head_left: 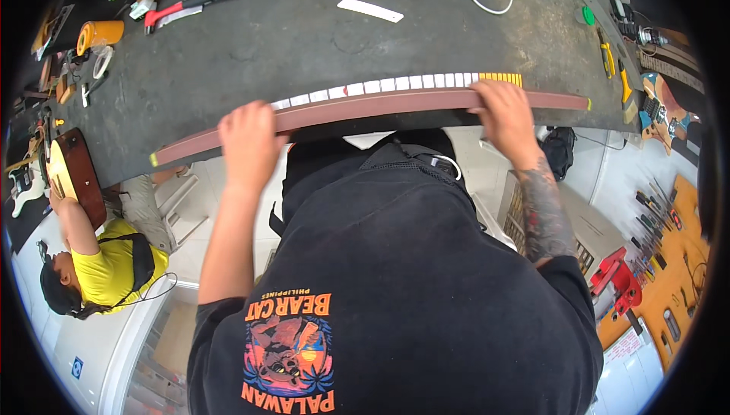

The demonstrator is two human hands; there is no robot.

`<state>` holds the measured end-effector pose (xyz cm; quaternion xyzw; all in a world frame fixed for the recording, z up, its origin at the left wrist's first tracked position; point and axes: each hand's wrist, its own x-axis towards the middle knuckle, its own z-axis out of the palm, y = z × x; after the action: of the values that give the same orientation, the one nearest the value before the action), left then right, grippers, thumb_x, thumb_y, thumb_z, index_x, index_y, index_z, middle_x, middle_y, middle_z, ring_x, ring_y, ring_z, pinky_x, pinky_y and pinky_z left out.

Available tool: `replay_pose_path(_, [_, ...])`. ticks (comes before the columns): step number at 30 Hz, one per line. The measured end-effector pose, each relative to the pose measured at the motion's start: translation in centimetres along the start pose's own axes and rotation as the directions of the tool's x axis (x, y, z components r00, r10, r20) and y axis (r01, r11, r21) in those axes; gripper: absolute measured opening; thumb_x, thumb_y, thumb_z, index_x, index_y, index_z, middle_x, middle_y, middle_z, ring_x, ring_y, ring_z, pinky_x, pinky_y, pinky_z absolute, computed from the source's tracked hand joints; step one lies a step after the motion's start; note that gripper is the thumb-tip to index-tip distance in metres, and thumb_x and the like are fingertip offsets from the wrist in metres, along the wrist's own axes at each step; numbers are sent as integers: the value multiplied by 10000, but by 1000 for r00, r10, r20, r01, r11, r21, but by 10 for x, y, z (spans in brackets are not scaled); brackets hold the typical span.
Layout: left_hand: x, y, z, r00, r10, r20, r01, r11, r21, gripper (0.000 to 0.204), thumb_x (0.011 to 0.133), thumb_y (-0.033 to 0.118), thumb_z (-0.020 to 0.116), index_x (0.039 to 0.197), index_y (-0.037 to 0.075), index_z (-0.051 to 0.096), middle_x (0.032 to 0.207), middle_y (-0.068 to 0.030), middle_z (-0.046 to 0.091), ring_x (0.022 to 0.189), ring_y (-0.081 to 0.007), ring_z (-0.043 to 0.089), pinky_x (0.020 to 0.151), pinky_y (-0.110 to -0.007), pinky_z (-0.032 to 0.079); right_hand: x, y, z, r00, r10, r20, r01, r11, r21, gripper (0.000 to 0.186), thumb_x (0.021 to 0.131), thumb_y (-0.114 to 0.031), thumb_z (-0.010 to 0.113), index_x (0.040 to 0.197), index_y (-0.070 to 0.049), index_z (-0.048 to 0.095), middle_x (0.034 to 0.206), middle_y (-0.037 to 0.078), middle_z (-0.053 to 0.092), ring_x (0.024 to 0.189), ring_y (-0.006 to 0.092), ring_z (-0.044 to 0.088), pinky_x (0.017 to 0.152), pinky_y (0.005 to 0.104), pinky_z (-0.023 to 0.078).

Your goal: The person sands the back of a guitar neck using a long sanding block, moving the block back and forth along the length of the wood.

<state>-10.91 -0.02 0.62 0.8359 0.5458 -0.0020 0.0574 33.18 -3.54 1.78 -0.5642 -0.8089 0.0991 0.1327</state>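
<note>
A long, straight-edged reddish-brown bar (372, 102) with yellow-green ends lies across the near edge of the dark workbench, bowed by the lens. My left hand (249, 135) is closed over its left part, fingers on the far side. On the right part, my right hand (503, 111) grips the same bar, thumb on the near side. Just behind the bar runs a row of white rectangles (370, 87) split by dark lines, with a small red mark. It ends in yellow strips (508, 78) beside my right fingers. What lies under the bar is hidden.
On the dark bench (289, 42) lie a white strip (370, 10), a red-and-black hammer (196, 6), yellow-handled pliers (606, 54) and an orange roll (100, 35). At left a co-worker in a yellow shirt (122, 259) handles a guitar body (76, 168). A red vise (617, 282) stands right.
</note>
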Motion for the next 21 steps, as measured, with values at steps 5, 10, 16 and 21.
replay_pose_path(5, [37, 69, 8, 992, 94, -79, -101, 992, -80, 524, 711, 236, 868, 1133, 82, 599, 1185, -88, 633, 1148, -304, 595, 1016, -476, 430, -38, 68, -24, 999, 40, -14, -41, 997, -68, 463, 766, -58, 777, 1212, -67, 654, 1131, 116, 690, 1099, 341, 639, 992, 475, 452])
replay_pose_path(10, [-3, -9, 8, 999, -1, -38, 1, 1000, -20, 495, 728, 203, 855, 1145, 101, 607, 1193, -86, 631, 1162, -305, 588, 1011, -487, 421, -9, -1, 9, 999, -24, -21, 25, 997, 71, 441, 785, -63, 776, 1208, -83, 653, 1118, 103, 698, 1074, 325, 634, 953, 456, 453])
replay_pose_path(16, [-31, -34, 3, 999, -24, -46, 25, 999, 26, 546, 688, 190, 873, 1151, 101, 599, 1206, -79, 628, 1151, -305, 579, 1017, -491, 408, 11, -33, 14, 998, -58, -8, 58, 993, 106, 433, 806, -113, 783, 1220, -83, 659, 1153, 93, 695, 1082, 307, 635, 959, 430, 468])
replay_pose_path(21, [18, 79, 11, 989, 88, -115, -101, 989, -106, 496, 698, 240, 862, 1099, 112, 600, 1154, -52, 631, 1116, -257, 596, 1009, -463, 432, -49, 70, -34, 995, 35, 91, -36, 999, 16, 476, 752, 32, 741, 1215, -36, 650, 1180, 152, 680, 1134, 370, 617, 1013, 478, 452])
